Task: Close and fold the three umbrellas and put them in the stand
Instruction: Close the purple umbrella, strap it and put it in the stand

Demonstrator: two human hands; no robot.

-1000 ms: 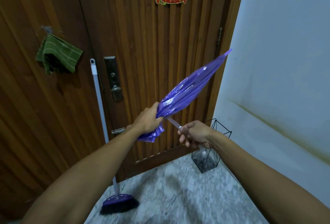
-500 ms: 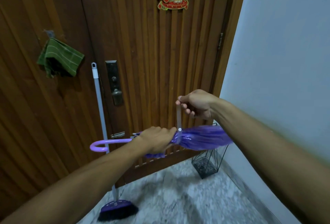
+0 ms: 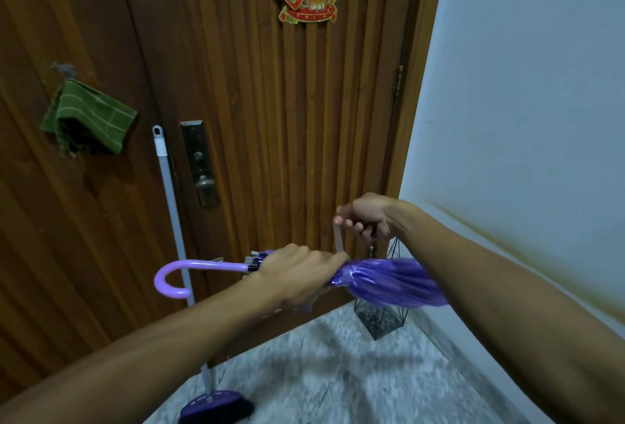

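while the left hand (image 3: 297, 275) clamps the umbrella (image 3: 389, 283) level above the stand (image 3: 382, 318), the right hand (image 3: 367, 217) pinches the strap (image 3: 338, 237); wrap it tight round the folds.

The floor (image 3: 338, 373) was pale grey marbled stone, running up to the foot of the wooden door and the white wall. A black wire stand (image 3: 380, 318) stood on it in the corner where door and wall met, its base dark and speckled. Further left, a purple broom head (image 3: 216, 406) with black bristles rested on the floor, its grey handle leaning against the door.
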